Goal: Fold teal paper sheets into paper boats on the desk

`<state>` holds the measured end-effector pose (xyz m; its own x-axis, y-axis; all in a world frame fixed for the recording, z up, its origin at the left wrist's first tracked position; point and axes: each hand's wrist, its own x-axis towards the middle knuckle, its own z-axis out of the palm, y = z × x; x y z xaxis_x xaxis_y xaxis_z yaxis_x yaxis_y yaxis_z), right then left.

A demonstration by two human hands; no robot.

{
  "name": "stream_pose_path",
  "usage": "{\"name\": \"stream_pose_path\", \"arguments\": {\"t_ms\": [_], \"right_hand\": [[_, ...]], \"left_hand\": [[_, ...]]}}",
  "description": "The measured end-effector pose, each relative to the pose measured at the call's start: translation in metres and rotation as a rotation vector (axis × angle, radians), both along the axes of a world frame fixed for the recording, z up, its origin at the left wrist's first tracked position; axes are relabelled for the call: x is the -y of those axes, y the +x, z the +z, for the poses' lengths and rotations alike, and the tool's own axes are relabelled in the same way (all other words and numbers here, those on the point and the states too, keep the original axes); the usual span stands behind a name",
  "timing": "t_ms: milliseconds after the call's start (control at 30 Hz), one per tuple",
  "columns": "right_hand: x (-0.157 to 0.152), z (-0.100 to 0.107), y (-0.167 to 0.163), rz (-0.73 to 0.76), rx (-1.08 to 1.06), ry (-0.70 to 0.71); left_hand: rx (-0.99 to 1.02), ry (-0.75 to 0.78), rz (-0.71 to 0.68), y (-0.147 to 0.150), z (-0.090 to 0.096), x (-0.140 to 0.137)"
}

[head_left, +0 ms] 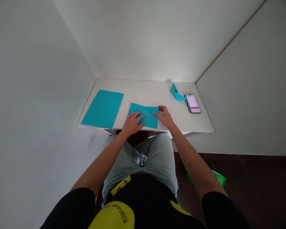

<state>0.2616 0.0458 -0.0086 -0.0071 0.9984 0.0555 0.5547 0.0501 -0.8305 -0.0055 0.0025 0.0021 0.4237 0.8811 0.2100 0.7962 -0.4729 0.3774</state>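
Note:
A blue sheet of paper point(149, 116), smaller than the one to its left, lies near the front edge of the table. My left hand point(133, 122) rests flat on its left part, fingers spread. At the paper's right edge is my right hand point(165, 117), its thumb on top of the sheet and its fingers around the edge. Whether the sheet is folded double is hard to see. To the left lies a larger flat blue sheet point(103, 108). A folded blue paper boat point(176, 93) stands at the back right.
A phone point(193, 103) with a blurred screen lies on the white table point(143, 89) beside the boat. Walls point(145, 41) close in the table at the back and both sides. A green object point(219, 178) is on the dark floor at the right.

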Motion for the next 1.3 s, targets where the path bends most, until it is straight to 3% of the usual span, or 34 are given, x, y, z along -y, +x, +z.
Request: {"name": "stream_pose_path", "arguments": {"t_ms": [100, 267, 433, 633, 833, 1167, 1233, 1300], "right_hand": [[0.005, 0.007, -0.007, 0.179, -0.064, 0.055], [0.028, 0.013, -0.018, 0.413, 0.372, 0.191], [0.036, 0.01, -0.026, 0.373, 0.524, 0.23], [0.013, 0.006, -0.045, 0.394, 0.505, 0.204], [-0.003, 0.003, -0.066, 0.376, 0.623, 0.197], [0.024, -0.012, -0.023, 0.4, 0.386, 0.233], [0.027, -0.016, -0.019, 0.38, 0.342, 0.249], [0.029, -0.018, -0.018, 0.372, 0.321, 0.27]], "left_hand": [[0.068, -0.011, 0.007, 0.001, 0.0, 0.0], [0.117, -0.012, 0.038, 0.003, -0.001, 0.001], [0.09, -0.003, 0.007, 0.004, 0.002, 0.004], [0.035, 0.013, -0.007, 0.003, 0.004, 0.005], [0.036, -0.005, 0.031, 0.005, 0.003, 0.007], [0.09, -0.05, 0.059, 0.007, 0.002, 0.004], [0.149, -0.06, 0.132, 0.003, 0.001, -0.003], [0.219, -0.047, 0.314, -0.004, -0.001, -0.012]]}}
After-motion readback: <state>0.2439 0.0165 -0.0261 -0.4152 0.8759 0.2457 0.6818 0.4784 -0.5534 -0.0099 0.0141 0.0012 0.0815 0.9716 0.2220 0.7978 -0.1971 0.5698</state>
